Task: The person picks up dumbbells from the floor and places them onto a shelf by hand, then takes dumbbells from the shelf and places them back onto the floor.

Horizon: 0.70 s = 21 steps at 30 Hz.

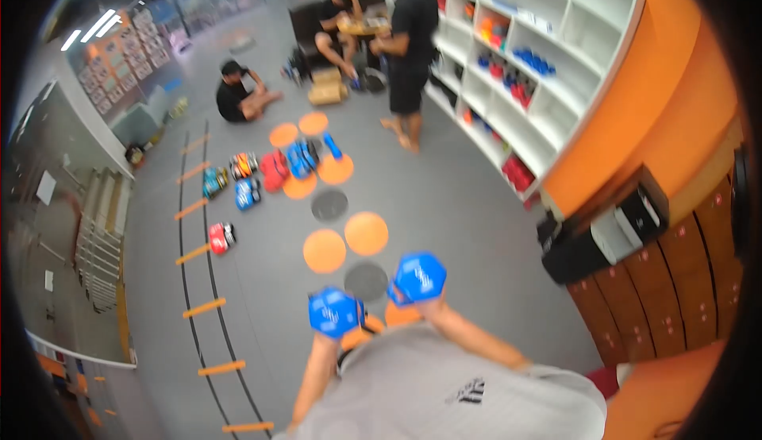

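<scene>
My left hand [325, 343] is wrapped round a blue dumbbell [333, 314] with a hexagonal end, held out in front of my grey shirt. In my right hand [431, 303] is a matching blue dumbbell [418, 278], slightly higher and farther to the right. The dumbbell heads face the camera and hide most of my fingers. A small gap separates the two weights. Beneath them lie orange discs [366, 233] and a dark disc [366, 283] on the grey floor.
Boxing gloves [275, 170] and a blue dumbbell [332, 146] lie ahead on the floor. An agility ladder [205, 307] runs along the left. White shelves [508, 59] and brown lockers [635, 297] line the right. One person [413, 35] stands ahead; two others sit farther back.
</scene>
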{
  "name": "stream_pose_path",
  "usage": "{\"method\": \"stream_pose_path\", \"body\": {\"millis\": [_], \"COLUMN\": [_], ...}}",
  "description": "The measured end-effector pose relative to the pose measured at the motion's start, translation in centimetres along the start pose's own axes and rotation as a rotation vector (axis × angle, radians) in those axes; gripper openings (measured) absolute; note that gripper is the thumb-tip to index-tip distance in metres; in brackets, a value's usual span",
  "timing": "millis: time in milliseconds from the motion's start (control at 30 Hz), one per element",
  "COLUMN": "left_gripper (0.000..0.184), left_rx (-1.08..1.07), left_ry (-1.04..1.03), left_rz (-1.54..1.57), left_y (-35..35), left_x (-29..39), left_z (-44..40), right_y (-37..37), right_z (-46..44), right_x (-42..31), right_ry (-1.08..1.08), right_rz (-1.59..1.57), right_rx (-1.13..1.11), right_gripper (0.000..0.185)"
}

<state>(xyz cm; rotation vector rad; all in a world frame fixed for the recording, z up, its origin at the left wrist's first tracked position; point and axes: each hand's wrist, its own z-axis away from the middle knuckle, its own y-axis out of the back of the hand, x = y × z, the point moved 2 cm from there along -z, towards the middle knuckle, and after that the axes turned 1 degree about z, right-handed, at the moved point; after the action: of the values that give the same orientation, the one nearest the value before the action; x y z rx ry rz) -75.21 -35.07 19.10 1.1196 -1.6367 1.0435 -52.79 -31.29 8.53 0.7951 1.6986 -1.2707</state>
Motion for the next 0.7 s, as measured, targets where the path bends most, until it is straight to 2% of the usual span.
{"method": "stream_pose_path", "body": {"millis": [33, 67, 100, 133, 233, 267, 300, 333, 367, 400, 433, 467, 533, 567, 600, 667, 700], "left_gripper": [0.018, 0.018, 0.020, 0.012, 0.022, 0.030, 0.039, 0.039, 0.040, 0.041, 0.043, 0.043, 0.047, 0.051, 0.051, 0.050, 0.050], "left_rx": [0.008, 0.021, -0.120, -0.167, -0.152, -0.132, -0.116, -0.134, -0.220, -0.308, -0.214, -0.237, -0.164, -0.199, -0.225, -0.116, -0.143], "left_ry": [0.014, 0.130, 0.124, 0.067, -0.051, -0.058, -0.051, -0.037, -0.046, -0.050, -0.032, -0.013, 0.103, 0.032, 0.044, 0.147, 0.151], "left_rz": [0.430, 0.875, 0.518, 0.645, 0.589, 0.453, 0.318, 0.325, 0.388, 0.455, 0.294, 0.304, 0.205, 0.030, 0.041, 0.183, 0.193], "left_y": [-1.0, -1.9, -2.8, -4.2, -11.2, -12.6, -14.0, -15.2, -16.5, -17.8, -18.8, -19.7, -21.4, -22.3, -23.3, -24.8, -25.4], "left_x": [-3.0, -6.5, -7.8, -11.2, -9.2, -9.7, -10.1, -10.5, -10.8, -11.3, -12.5, -13.7, -15.6, -15.9, -16.9, -19.5, -20.5], "left_z": [-1.0, -1.6, -2.7, -3.8, -8.9, -10.1, -10.8, -12.2, -13.9, -15.1, -15.3, -15.9, -17.6, -18.7, -19.7, -21.9, -23.7], "right_y": [0.6, 2.0, 1.7, 2.4, 6.0, 7.7, 9.0, 10.2, 11.7, 13.3, 15.3, 17.1, 19.7, 21.0, 21.0, 21.0, 22.4], "right_z": [-0.1, -0.5, -0.4, -0.4, -1.3, -1.4, -1.0, -1.0, -0.9, -0.7, -0.7, -0.5, -0.1, -0.3, -1.1, -3.0, -3.9], "right_x": [-0.9, -0.4, -4.7, -7.4, -11.8, -12.5, -13.7, -14.7, -15.0, -14.5, -13.4, -12.2, -11.0, -10.7, -11.4, -13.5, -13.5], "right_ry": [0.016, 0.123, 0.264, 0.237, 0.426, 0.423, 0.441, 0.466, 0.429, 0.424, 0.374, 0.323, 0.304, 0.294, 0.292, 0.386, 0.397], "right_rz": [0.005, -0.035, 0.216, 0.220, 0.524, 0.528, 0.577, 0.630, 0.671, 0.678, 0.544, 0.408, 0.472, 0.535, 0.541, 0.286, 0.293], "right_rx": [0.149, 0.085, 0.126, 0.124, 0.071, 0.083, 0.127, 0.170, 0.226, 0.255, 0.321, 0.386, 0.507, 0.596, 0.626, 0.945, 0.971], "right_gripper": [0.017, 0.016, 0.018, 0.018, 0.030, 0.030, 0.038, 0.048, 0.035, 0.035, 0.030, 0.024, 0.020, 0.016, 0.016, 0.026, 0.026]}}
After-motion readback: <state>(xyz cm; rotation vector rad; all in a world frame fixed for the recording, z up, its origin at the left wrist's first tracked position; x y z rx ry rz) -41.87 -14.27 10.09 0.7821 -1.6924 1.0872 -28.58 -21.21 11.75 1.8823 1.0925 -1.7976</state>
